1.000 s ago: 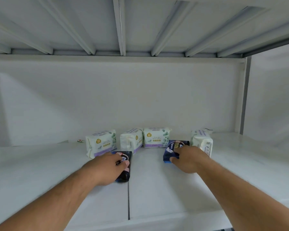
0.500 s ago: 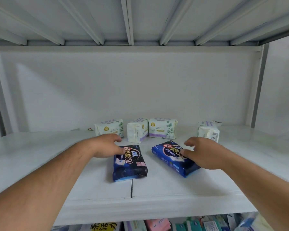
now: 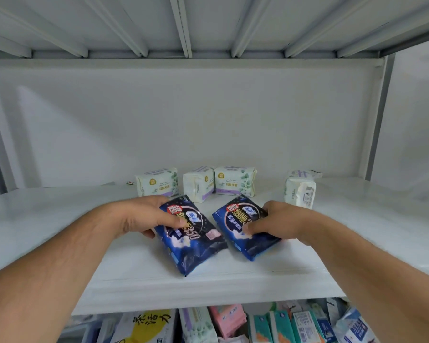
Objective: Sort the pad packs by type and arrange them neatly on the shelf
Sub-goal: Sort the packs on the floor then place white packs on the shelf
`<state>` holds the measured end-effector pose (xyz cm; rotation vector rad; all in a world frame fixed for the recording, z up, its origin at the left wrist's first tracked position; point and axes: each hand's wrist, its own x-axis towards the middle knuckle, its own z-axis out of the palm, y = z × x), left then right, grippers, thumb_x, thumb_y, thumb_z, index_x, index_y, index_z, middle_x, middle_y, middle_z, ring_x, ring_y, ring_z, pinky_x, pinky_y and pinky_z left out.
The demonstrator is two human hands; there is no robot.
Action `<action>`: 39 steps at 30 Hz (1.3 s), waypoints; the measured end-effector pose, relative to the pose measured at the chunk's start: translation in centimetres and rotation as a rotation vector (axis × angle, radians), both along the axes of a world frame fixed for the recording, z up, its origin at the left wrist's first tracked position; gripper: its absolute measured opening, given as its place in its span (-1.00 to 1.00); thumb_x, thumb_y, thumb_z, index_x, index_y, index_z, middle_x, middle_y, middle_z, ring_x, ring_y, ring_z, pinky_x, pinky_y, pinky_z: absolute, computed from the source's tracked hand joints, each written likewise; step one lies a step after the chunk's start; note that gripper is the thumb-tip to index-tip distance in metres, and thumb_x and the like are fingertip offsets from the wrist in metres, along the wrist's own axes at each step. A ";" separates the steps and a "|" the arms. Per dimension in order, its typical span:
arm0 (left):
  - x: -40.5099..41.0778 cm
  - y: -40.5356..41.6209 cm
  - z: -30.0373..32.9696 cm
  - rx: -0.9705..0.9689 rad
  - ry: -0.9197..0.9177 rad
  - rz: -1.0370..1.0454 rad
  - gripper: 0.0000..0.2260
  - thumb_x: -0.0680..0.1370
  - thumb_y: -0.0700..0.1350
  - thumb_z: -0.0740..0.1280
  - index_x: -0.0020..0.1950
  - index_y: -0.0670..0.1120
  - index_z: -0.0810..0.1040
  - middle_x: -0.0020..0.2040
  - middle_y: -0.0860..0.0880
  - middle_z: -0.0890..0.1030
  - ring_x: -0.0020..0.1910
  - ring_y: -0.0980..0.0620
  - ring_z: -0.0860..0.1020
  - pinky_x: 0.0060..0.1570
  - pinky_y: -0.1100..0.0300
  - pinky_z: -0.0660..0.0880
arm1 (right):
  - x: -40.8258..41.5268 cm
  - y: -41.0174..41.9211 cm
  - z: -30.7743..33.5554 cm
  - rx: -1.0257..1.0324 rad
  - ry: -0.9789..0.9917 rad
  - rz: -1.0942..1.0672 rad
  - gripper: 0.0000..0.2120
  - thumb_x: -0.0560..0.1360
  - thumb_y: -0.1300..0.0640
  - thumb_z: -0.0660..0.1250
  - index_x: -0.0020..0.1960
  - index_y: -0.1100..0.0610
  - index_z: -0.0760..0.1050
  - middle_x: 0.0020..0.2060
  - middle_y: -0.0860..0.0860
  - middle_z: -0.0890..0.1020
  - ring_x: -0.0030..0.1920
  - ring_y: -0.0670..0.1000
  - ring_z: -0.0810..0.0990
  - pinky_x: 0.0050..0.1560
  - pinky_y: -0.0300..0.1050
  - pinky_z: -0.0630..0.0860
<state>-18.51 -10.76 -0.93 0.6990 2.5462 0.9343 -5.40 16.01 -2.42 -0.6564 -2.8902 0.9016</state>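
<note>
Head view takes in the white shelf (image 3: pixel 124 276), which serves as the landmark. Along its back stand four pale green-and-white packs (image 3: pixel 234 180), three close together and one apart toward the right. Nearer its front edge are two dark blue packs. The left hand (image 3: pixel 144 216) pinches the left blue pack (image 3: pixel 190 237), thumb on top, and the right hand (image 3: pixel 278 222) grips the right blue pack (image 3: pixel 244 230) the same way. Both packs sit skewed and near that edge, so slick wrapping could slip from a thumb pinch and drop onto the crowded lower shelf (image 3: pixel 223 323).
</note>
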 end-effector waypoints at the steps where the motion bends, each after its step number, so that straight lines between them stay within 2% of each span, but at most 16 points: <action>1: 0.7 -0.5 -0.1 0.067 -0.005 0.022 -0.72 0.49 0.01 0.46 0.17 0.03 0.54 -0.05 0.05 0.73 -0.01 0.04 0.64 -0.10 0.14 0.52 | 0.1 -0.1 -0.3 -0.042 0.050 0.004 -0.48 0.28 -0.23 0.55 0.07 0.03 0.50 -0.04 0.01 0.66 0.00 0.04 0.63 0.12 0.01 0.58; 3: 2.0 -1.5 -0.4 0.194 -0.018 0.087 -0.75 0.52 -0.01 0.42 0.17 -0.01 0.54 -0.05 0.01 0.73 -0.05 0.02 0.63 -0.15 0.13 0.50 | 0.6 -0.4 -0.7 -0.123 0.148 0.008 -0.48 0.27 -0.18 0.57 0.08 0.04 0.48 -0.06 0.02 0.68 -0.03 0.05 0.66 0.04 0.02 0.62; 5: 3.3 -2.5 -0.7 0.300 -0.014 0.164 -0.73 0.50 -0.01 0.40 0.17 -0.04 0.55 -0.05 -0.03 0.73 -0.07 -0.01 0.62 -0.16 0.11 0.50 | 1.6 -0.9 -0.8 -0.208 0.232 0.011 -0.51 0.32 -0.11 0.58 0.12 0.04 0.46 -0.08 0.02 0.69 -0.06 0.05 0.67 -0.10 -0.02 0.63; 7: 4.9 -3.2 -1.0 0.368 0.005 0.216 -0.79 0.55 -0.04 0.36 0.16 -0.04 0.55 -0.06 -0.04 0.73 -0.08 -0.01 0.62 -0.15 0.09 0.51 | 3.1 -1.6 -0.7 -0.273 0.294 0.013 -0.55 0.39 -0.06 0.56 0.14 0.04 0.44 -0.10 0.02 0.67 -0.09 0.03 0.67 -0.16 -0.04 0.62; 10: 7.4 -4.4 -1.2 0.426 0.032 0.254 -0.85 0.60 -0.03 0.30 0.13 -0.03 0.54 -0.06 -0.05 0.73 -0.07 -0.01 0.62 -0.14 0.07 0.52 | 5.7 -2.9 -0.2 -0.296 0.352 -0.003 -0.65 0.46 -0.05 0.50 0.12 0.06 0.46 -0.16 0.01 0.68 -0.18 0.00 0.65 -0.28 -0.09 0.61; 13: 9.9 -5.8 -1.4 0.512 0.075 0.272 -0.80 0.65 0.04 0.22 0.11 -0.03 0.56 -0.07 -0.04 0.72 -0.11 -0.02 0.61 -0.17 0.08 0.52 | 8.7 -4.4 0.6 -0.284 0.398 -0.045 -0.69 0.49 -0.09 0.46 0.09 0.08 0.51 -0.15 0.04 0.69 -0.21 0.01 0.63 -0.41 -0.17 0.53; 18: 14.1 -9.9 -1.9 0.633 0.231 0.239 -0.80 0.67 0.04 0.17 0.07 -0.01 0.54 -0.06 -0.03 0.71 -0.08 -0.02 0.66 -0.05 0.05 0.59 | 15.4 -8.3 1.1 -0.309 0.488 -0.108 -0.77 0.51 -0.04 0.43 0.03 0.10 0.57 -0.24 0.07 0.70 -0.33 0.04 0.59 -0.43 -0.16 0.45; 20: 15.8 -12.4 -2.4 0.696 0.237 0.221 -0.84 0.66 0.02 0.20 0.06 0.00 0.54 -0.07 -0.03 0.71 -0.10 -0.02 0.68 -0.02 0.02 0.60 | 18.5 -10.5 0.4 -0.325 0.492 -0.107 -0.83 0.50 0.03 0.42 0.02 0.10 0.58 -0.25 0.11 0.71 -0.32 0.07 0.59 -0.33 -0.10 0.47; 23: 18.7 -16.2 -4.1 0.744 0.198 0.149 -0.90 0.63 -0.05 0.28 0.07 -0.03 0.54 -0.06 -0.04 0.71 -0.12 0.01 0.70 -0.09 0.07 0.61 | 23.5 -14.4 -1.6 -0.440 0.488 -0.088 -0.83 0.37 0.09 0.45 -0.05 0.07 0.59 -0.09 0.22 0.72 -0.19 0.13 0.64 -0.10 0.04 0.52; 25: 20.4 -18.7 -5.9 0.761 0.181 0.127 -0.94 0.58 -0.07 0.36 0.02 0.00 0.54 -0.05 -0.04 0.71 -0.09 -0.03 0.70 -0.10 0.06 0.62 | 26.6 -16.8 -3.5 -0.462 0.415 -0.039 -0.88 0.46 0.17 0.42 -0.01 0.08 0.58 -0.07 0.23 0.71 -0.18 0.11 0.65 -0.13 0.00 0.56; 27: 21.9 -21.1 -7.9 0.715 0.211 0.136 -0.83 0.44 0.02 0.45 -0.02 0.06 0.55 -0.03 -0.01 0.70 -0.03 -0.06 0.69 0.01 -0.06 0.62 | 29.5 -19.1 -5.3 -0.431 0.293 0.018 -0.85 0.56 0.27 0.33 0.11 0.13 0.55 -0.08 0.17 0.74 -0.16 0.09 0.70 -0.17 -0.02 0.64; 29: 23.4 -23.1 -10.1 0.663 0.198 0.143 -0.74 0.34 0.08 0.46 -0.02 0.10 0.54 0.00 0.02 0.69 -0.01 -0.03 0.68 0.09 -0.15 0.59 | 32.2 -21.0 -7.2 -0.426 0.187 0.073 -0.79 0.57 0.30 0.33 0.18 0.14 0.53 -0.05 0.13 0.74 -0.11 0.09 0.73 -0.13 -0.01 0.70; 31: 24.9 -24.4 -12.6 0.643 0.145 0.107 -0.74 0.35 0.03 0.45 -0.01 0.12 0.51 0.02 0.04 0.67 -0.01 0.04 0.67 0.09 -0.14 0.59 | 34.3 -22.4 -9.2 -0.332 0.062 0.126 -0.72 0.52 0.19 0.41 0.21 0.03 0.54 -0.02 0.02 0.75 -0.03 0.06 0.74 -0.02 0.06 0.67; 34: 26.8 -25.1 -17.2 0.578 0.087 0.030 -0.71 0.44 -0.07 0.43 0.09 0.18 0.48 0.07 0.08 0.65 0.05 0.06 0.65 0.14 -0.09 0.58 | 36.1 -23.6 -12.9 -0.060 -0.151 0.166 -0.77 0.49 0.02 0.48 0.13 -0.11 0.58 -0.07 -0.19 0.73 -0.07 -0.14 0.71 0.00 -0.04 0.62; 37: 28.6 -24.9 -22.3 0.448 0.033 -0.054 -0.66 0.56 -0.15 0.38 0.23 0.21 0.45 0.09 0.12 0.65 0.04 0.11 0.65 0.12 0.05 0.58 | 36.6 -24.6 -17.3 0.068 -0.279 0.202 -0.82 0.48 -0.05 0.48 0.07 -0.12 0.58 -0.12 -0.23 0.68 -0.13 -0.22 0.64 -0.03 -0.17 0.59; 39: 29.7 -24.2 -25.4 0.377 0.003 -0.050 -0.71 0.57 -0.15 0.37 0.21 0.15 0.47 0.06 0.12 0.65 -0.06 0.18 0.65 -0.01 0.15 0.61 | 36.5 -25.1 -20.9 0.065 -0.322 0.260 -0.82 0.49 -0.02 0.47 0.07 -0.06 0.58 -0.09 -0.19 0.66 -0.10 -0.20 0.61 -0.07 -0.25 0.54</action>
